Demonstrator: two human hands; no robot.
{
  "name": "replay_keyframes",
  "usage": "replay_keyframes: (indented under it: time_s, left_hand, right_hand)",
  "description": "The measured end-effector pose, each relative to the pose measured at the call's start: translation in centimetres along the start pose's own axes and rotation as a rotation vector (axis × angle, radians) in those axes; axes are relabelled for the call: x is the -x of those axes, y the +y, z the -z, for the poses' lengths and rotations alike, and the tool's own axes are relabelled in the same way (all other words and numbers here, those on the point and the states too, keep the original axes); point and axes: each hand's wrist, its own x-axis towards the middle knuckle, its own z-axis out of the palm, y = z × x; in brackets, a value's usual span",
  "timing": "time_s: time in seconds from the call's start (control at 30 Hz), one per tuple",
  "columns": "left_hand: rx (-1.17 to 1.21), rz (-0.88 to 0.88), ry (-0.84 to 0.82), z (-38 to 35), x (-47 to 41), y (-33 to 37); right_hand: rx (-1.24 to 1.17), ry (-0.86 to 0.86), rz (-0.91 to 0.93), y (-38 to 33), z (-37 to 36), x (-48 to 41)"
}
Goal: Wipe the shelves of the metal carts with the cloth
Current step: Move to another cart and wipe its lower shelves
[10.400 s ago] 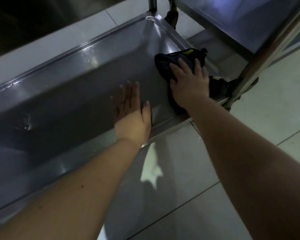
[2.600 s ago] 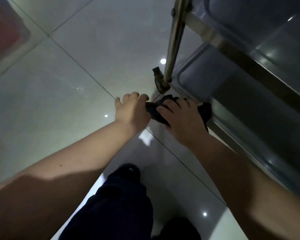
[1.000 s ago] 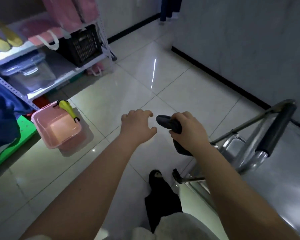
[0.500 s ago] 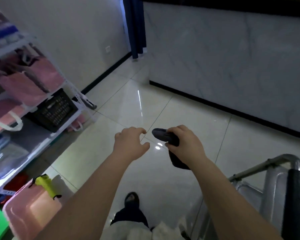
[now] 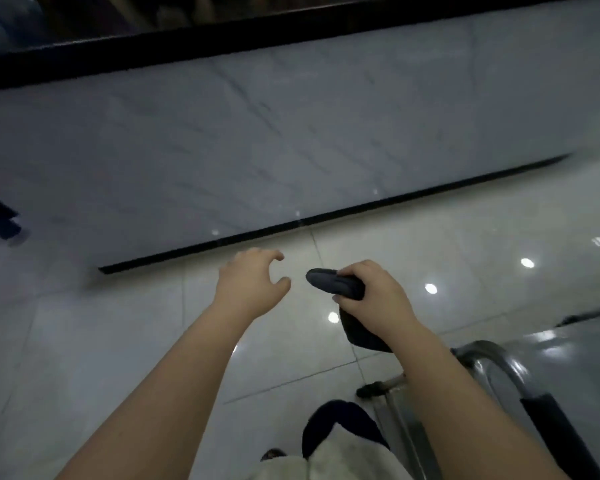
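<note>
Head has swung right over the last half second: storage rack gone from view, grey wall (image 5: 257, 133) fills 10 to 2 o'clock, cart (image 5: 413, 431) edges in at 5 o'clock. Hands hold roughly the same pose as before.

Status:
- right hand (image 5: 374, 296): fingers curled tight round the cloth (image 5: 329, 285). Cloth is bunched, one end pokes out toward 9 o'clock, the rest hangs under the palm. In the air over the floor (image 5: 118, 341), touching no shelf.
- left hand (image 5: 250, 285): empty, fingers loosely hooked, thumb apart. Just beside the cloth tip, no contact.
- cart handle (image 5: 492, 358) sits low at 5 o'clock, under the right forearm. Glossy patch at 4 o'clock could be a top shelf, can't tell.

Read: between shelves, repositioning, probably resetting the cloth.

To do it well:
- use the free left hand to refold the wad to a flat, clean face
- steady the cart by the handle before pushing, since it looks likely to roll
- wipe with a flat palm in overlapping passes, far edge to near edge
- finish along raised rims and corners, where grime collects
</note>
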Motion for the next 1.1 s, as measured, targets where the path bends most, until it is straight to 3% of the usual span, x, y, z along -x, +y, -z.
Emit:
replay_keyframes:
  time_s: [0.13,0.33,0.47,0.73,0.93,1.1]
  left_hand:
    - [-0.043,-0.293,-0.08,-0.2,-12.1,7.9]
    - [-0.075,-0.512,-0.188,-3.3,-26.9,20.2]
    - [-0.137,-0.659,-0.32,-6.0,-32.0,27.8]
    - [-0.24,-1.041,-0.355,-10.8,-45.2,42.9]
    - [-0.372,-1.407,-0.507,-15.9,-50.8,53.3]
    - [-0.449,-1.653,-0.666,-20.7,-51.0,59.9]
  right_hand:
    - [-0.064,0.193,-0.201,4.4,5.0,-4.7]
    - [-0.159,0.383,-0.389,13.2,13.2,-13.1]
    - [-0.132,0.564,-0.499,17.5,18.7,-17.7]
    - [-0.065,0.777,-0.774,26.4,25.1,-23.3]
    - [-0.155,1.144,-1.159,30.0,26.1,-24.1]
    - [-0.231,1.277,-1.461,31.6,25.4,-23.4]
